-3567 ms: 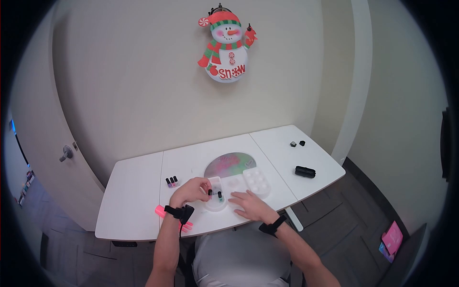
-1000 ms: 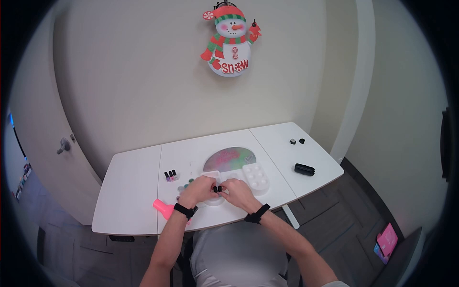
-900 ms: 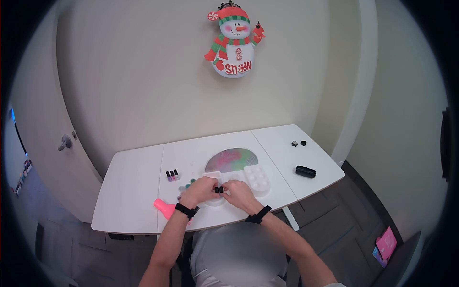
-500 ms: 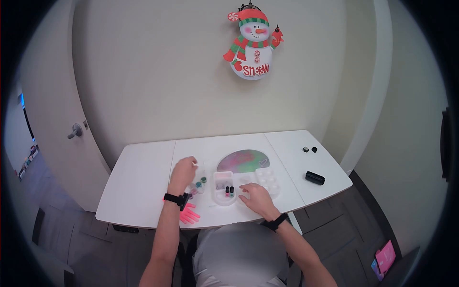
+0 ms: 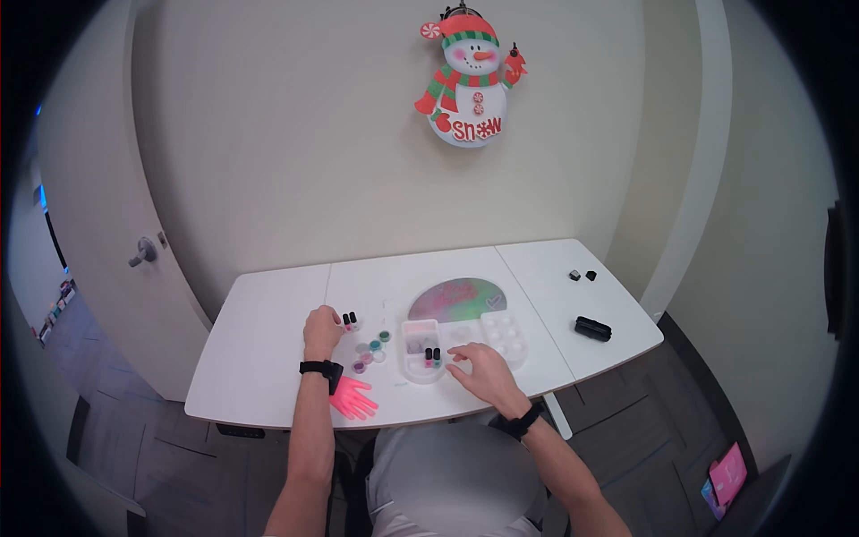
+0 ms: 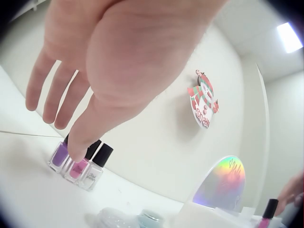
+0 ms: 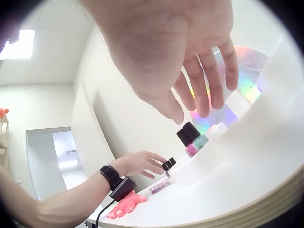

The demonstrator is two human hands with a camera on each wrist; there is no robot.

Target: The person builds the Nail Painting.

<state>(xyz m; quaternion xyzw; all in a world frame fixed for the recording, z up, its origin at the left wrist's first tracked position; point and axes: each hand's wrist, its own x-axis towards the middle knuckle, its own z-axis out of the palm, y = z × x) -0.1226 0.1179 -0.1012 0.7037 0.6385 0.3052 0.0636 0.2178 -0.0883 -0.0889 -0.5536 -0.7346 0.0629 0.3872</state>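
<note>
My left hand [image 5: 322,333] reaches to a row of nail polish bottles at the left; its thumb overlaps the dark cap of the purple bottle [image 6: 59,156], and the index finger is hidden. Beside it stand a pink bottle [image 6: 77,169] and a clear one [image 6: 90,178]. My right hand [image 5: 483,371] hovers at the right of a white compartment tray [image 5: 419,374], fingers extended, nothing held. In the tray's front part stand two black-capped bottles, pink [image 7: 191,149] and teal [image 7: 201,141], just below my right thumb in the right wrist view.
Small glitter pots [image 5: 376,345] lie between bottles and tray. A pink hand-shaped piece [image 5: 354,398] rests near the front edge. Behind the tray is an iridescent oval panel [image 5: 456,300]; a white cup tray [image 5: 506,336] sits right. A black case [image 5: 592,328] lies further right.
Both hands have parted from the two black-capped bottles, now standing in the tray. My left hand has moved left to the bottle row; my right has shifted slightly right.
</note>
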